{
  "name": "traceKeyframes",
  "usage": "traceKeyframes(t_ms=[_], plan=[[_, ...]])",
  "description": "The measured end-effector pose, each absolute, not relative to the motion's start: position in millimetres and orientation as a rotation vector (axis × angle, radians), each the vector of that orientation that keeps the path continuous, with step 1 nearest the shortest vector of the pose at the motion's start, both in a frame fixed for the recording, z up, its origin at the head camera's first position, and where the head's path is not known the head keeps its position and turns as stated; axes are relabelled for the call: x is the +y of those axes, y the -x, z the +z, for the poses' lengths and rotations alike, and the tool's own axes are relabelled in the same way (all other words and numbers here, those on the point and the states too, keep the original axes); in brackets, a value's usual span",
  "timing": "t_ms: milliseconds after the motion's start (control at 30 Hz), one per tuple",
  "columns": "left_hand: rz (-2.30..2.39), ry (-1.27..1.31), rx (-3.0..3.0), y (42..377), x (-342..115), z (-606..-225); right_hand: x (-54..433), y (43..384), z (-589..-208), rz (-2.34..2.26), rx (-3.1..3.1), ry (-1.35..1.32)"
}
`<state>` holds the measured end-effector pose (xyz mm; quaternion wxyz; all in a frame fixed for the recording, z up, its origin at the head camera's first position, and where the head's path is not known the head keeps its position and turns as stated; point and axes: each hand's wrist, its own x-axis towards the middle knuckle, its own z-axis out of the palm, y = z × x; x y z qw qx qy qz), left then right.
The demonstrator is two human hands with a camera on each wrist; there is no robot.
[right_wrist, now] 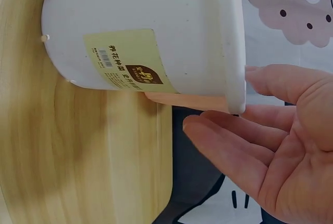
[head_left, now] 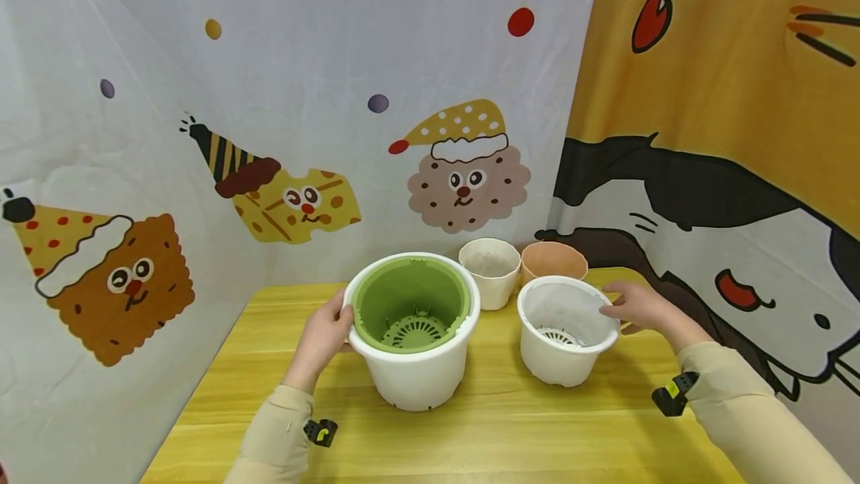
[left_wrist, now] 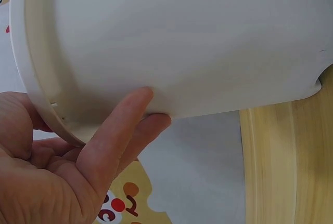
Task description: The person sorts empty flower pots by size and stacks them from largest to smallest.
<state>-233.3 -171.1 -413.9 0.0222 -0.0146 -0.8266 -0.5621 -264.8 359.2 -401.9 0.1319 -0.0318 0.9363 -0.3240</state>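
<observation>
On the yellow table (head_left: 510, 424) stands the big white pot (head_left: 416, 372) with its green liner (head_left: 410, 305) — the left hand (head_left: 325, 334) rests straight fingers against its side. Right of it, the smaller white pot (head_left: 564, 353) — the right hand (head_left: 638, 306) touches its rim, fingers relaxed.

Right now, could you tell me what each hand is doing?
Left hand: open, fingers touching the big pot.
Right hand: open, at the small pot rim.
</observation>
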Motion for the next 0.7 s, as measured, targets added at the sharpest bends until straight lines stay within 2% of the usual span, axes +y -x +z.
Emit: traceKeyframes(t_ms=[700], plan=[[-1.735, 0.032, -2.554, 233, -171, -414, 354, 267, -416, -0.909, 2.8, 0.007]])
